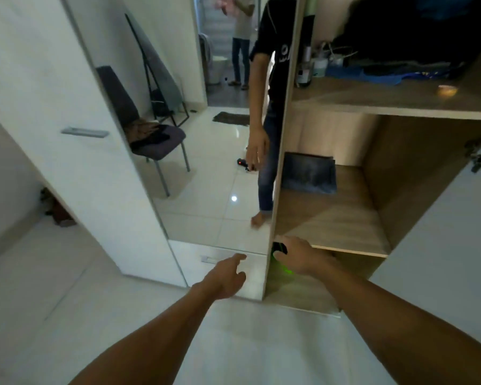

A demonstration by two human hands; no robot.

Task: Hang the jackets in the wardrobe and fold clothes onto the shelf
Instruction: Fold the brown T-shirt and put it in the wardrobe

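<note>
White floor tiles lie under both arms. The left hand [228, 276] reaches forward, its grip loose and empty; the right hand [303, 259] grips a dark object [278, 249] by the wardrobe [282, 173] edge. Folded jeans [308, 173] lie on the shelf [345, 218] beyond.

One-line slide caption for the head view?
Right hand grips a small black green-lit device at the open wardrobe's lower shelf; left hand reaches forward, empty.
</note>
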